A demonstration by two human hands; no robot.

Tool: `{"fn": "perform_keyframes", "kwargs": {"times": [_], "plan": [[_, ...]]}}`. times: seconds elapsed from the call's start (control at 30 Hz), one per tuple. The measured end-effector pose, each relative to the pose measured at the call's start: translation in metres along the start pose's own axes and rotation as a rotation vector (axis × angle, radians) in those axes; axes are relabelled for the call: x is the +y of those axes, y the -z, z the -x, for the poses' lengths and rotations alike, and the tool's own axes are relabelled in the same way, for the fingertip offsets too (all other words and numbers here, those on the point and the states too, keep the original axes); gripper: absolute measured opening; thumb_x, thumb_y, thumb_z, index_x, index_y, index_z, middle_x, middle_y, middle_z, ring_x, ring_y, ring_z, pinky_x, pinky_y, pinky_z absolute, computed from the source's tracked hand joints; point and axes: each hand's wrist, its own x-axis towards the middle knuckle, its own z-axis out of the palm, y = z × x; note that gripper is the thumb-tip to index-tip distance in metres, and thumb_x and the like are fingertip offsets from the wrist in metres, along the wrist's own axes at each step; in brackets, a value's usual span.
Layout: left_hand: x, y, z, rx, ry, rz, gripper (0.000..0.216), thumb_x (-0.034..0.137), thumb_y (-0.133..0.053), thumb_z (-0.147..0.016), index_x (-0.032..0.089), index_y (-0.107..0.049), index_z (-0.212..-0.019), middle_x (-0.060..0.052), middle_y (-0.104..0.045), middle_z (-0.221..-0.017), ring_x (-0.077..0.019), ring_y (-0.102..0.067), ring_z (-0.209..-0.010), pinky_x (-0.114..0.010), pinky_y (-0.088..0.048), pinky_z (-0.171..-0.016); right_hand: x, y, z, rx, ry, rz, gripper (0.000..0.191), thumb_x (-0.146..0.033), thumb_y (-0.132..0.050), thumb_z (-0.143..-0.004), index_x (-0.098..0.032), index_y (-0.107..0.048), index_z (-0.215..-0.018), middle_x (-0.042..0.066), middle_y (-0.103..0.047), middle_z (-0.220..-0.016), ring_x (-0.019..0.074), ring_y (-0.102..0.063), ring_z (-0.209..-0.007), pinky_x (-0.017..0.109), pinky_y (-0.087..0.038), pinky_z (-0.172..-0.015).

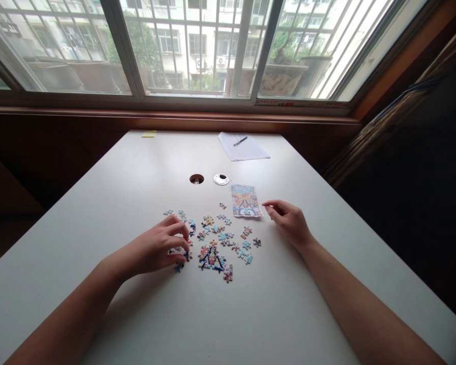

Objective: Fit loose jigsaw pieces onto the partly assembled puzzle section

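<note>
Several small colourful jigsaw pieces (222, 234) lie scattered on the white table (137, 167). A partly joined cluster of pieces (212, 261) sits nearest me. My left hand (163, 246) rests on the left side of the pieces, fingers curled down over a few of them. My right hand (289, 219) lies on the table to the right, fingers loosely curled, its fingertips close to a small printed picture card (245, 200). Nothing shows between its fingers.
A round cable hole (196, 179) and its loose cap (221, 179) lie beyond the pieces. Further back are sheets of paper (247, 149) with a pen (240, 141), and a yellow sticky note (149, 134). A window ledge runs behind; a dark drop lies right of the table.
</note>
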Motion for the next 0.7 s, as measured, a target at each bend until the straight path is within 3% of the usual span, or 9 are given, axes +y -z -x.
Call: {"fn": "perform_keyframes", "kwargs": {"times": [0.7], "plan": [[0.0041, 0.0057, 0.0001, -0.034, 0.022, 0.053, 0.016, 0.021, -0.07, -0.088, 0.029, -0.071, -0.102, -0.005, -0.063, -0.109, -0.0255, -0.049, -0.116, -0.038, -0.049, -0.094, 0.0011, 0.0001, 0.0011, -0.001, -0.005, 0.005, 0.028, -0.04, -0.06, -0.09, -0.018, -0.077, -0.096, -0.001, -0.053, -0.062, 0.0142, -0.044, -0.057, 0.028, -0.037, -0.057]]}}
